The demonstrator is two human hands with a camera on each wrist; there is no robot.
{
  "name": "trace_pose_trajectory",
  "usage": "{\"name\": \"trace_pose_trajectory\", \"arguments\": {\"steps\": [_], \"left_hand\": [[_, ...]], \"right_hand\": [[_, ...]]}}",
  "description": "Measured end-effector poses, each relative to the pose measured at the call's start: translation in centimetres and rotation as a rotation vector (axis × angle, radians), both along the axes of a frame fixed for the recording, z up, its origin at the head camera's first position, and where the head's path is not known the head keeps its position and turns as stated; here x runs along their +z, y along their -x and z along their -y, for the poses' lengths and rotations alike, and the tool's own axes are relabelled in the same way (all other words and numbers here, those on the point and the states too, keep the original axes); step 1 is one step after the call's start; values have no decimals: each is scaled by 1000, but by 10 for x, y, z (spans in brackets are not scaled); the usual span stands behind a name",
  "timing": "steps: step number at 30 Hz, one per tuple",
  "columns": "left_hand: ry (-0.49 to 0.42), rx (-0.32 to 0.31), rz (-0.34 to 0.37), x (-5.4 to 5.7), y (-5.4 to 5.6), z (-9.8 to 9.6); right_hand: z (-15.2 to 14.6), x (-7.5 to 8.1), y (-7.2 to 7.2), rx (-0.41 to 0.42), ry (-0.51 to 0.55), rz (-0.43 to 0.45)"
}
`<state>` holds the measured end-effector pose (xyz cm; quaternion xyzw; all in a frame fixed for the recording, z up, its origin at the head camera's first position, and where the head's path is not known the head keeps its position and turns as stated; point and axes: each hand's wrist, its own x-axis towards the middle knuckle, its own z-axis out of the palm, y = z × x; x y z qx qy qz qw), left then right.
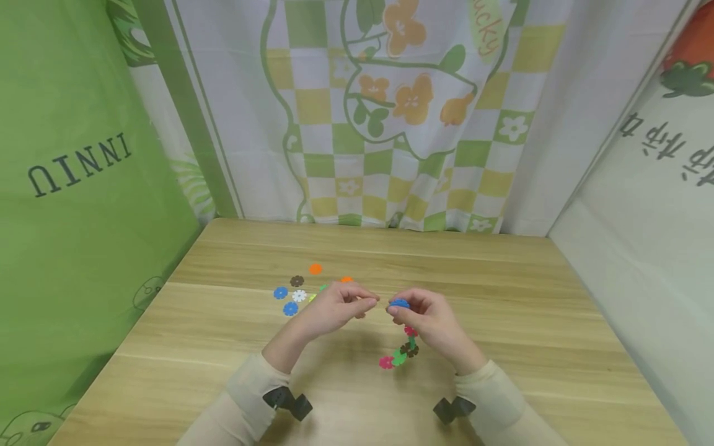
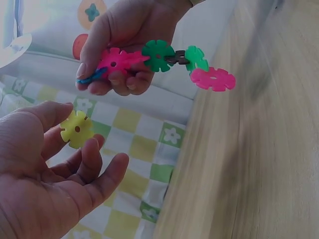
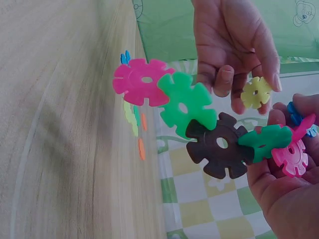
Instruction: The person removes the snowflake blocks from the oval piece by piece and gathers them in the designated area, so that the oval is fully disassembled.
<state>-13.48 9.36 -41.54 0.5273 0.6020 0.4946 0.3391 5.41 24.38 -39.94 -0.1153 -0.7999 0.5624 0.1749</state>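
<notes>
Above the table, my left hand [image 1: 338, 308] pinches a yellow notched plastic disc [image 2: 77, 129] between thumb and fingers. A short gap to its right, my right hand [image 1: 437, 319] grips the upper end of a chain of interlocked flower-shaped discs. At the gripped end is a blue disc [image 1: 399, 303], with pink discs [image 3: 291, 158] beside it. From there the chain runs through a dark green disc [image 3: 264, 143], a dark brown disc [image 3: 214, 154] and a light green disc [image 3: 174, 94] to a pink disc [image 3: 132, 82] at its free end. Fingers partly cover the upper discs.
Loose discs lie on the wooden table [image 1: 502, 279] behind and left of my left hand, among them an orange disc [image 1: 315, 269], a brown disc [image 1: 297, 281], a white disc [image 1: 299, 296] and a blue disc [image 1: 281, 293]. A patterned curtain [image 1: 368, 179] hangs behind the table.
</notes>
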Motion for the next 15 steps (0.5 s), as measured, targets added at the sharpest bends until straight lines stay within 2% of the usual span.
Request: {"name": "trace_pose_trajectory", "arguments": {"steps": [6,15], "left_hand": [[16,23,-77,-7,8,-2],[79,76,-131,-19,17,-7]], "right_hand": [[0,1,-1,0,-14,-6],[1,1,0,-15,4,9]]}}
